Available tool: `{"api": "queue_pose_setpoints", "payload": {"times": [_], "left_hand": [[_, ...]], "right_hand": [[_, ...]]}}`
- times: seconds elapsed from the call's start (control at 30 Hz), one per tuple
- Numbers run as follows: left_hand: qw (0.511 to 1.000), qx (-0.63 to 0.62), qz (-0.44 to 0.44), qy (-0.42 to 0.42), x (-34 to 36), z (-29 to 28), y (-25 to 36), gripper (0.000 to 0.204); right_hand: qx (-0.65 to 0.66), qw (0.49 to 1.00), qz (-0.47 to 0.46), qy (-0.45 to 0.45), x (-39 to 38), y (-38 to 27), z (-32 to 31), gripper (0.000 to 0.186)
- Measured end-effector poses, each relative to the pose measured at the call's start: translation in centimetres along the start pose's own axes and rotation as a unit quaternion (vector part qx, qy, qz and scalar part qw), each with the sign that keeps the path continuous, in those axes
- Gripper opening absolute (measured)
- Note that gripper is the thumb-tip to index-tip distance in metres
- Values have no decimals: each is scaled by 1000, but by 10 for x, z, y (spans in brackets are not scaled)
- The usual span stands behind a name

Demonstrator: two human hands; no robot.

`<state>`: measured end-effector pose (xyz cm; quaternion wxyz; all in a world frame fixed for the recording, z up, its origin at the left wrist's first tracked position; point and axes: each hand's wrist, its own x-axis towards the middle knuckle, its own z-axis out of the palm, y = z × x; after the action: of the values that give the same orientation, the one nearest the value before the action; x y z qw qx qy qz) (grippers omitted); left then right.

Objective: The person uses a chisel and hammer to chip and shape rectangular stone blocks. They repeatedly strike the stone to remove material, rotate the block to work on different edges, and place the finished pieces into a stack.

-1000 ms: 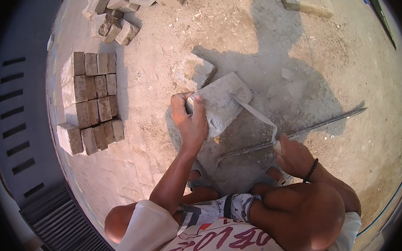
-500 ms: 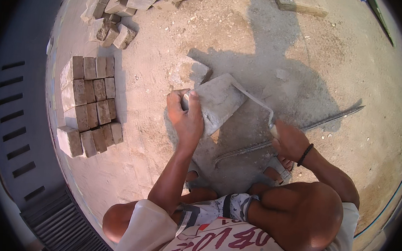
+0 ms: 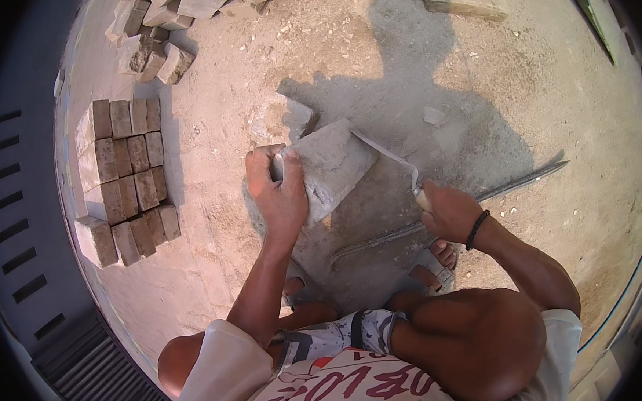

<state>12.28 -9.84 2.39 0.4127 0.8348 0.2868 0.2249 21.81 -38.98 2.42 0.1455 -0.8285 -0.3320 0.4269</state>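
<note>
A flat grey block (image 3: 332,161) is gripped at its left end by my left hand (image 3: 277,190), its fingers and thumb closed around that edge. My right hand (image 3: 449,212) is wrapped round the pale handle of a trowel (image 3: 390,155) with a bent metal neck. Seen nearly edge-on, the trowel's thin blade touches the block's far right edge. Just beyond the block, another block (image 3: 297,117) lies on the ground, partly covered from view by the one I hold.
Stacked bricks (image 3: 124,166) stand in rows at the left, with a loose brick pile (image 3: 175,63) behind them. A long dark metal bar (image 3: 483,196) lies across the ground before my feet. Another block (image 3: 462,2) rests at the far side. A slotted dark panel (image 3: 16,204) borders the left.
The view has shifted a little, so the whole scene sits farther left. My hands keep their grips, and the trowel still touches the block's far right edge.
</note>
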Motion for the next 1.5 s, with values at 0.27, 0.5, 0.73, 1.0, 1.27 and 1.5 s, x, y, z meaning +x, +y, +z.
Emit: {"api": "queue_pose_setpoints", "payload": {"times": [0.27,0.5,0.73,1.0,1.27,1.5], "left_hand": [[997,32,63,-4,3,3,10,13],[996,53,75,-11,1,-7,3,13],[998,44,48,0,-1,-9,2,15],[998,39,42,2,3,-8,1,14],[998,40,52,6,3,5,12,13],[998,36,58,0,0,8,14,12]], "right_hand": [[-3,1000,5,21,23,-4,10,44],[-36,999,2,-28,-19,-15,-3,40],[-13,998,29,-61,-24,-24,-3,39],[181,965,-107,157,46,-31,-30,41],[241,960,-59,127,72,-37,10,45],[286,938,-78,182,78,-27,25,37]]}}
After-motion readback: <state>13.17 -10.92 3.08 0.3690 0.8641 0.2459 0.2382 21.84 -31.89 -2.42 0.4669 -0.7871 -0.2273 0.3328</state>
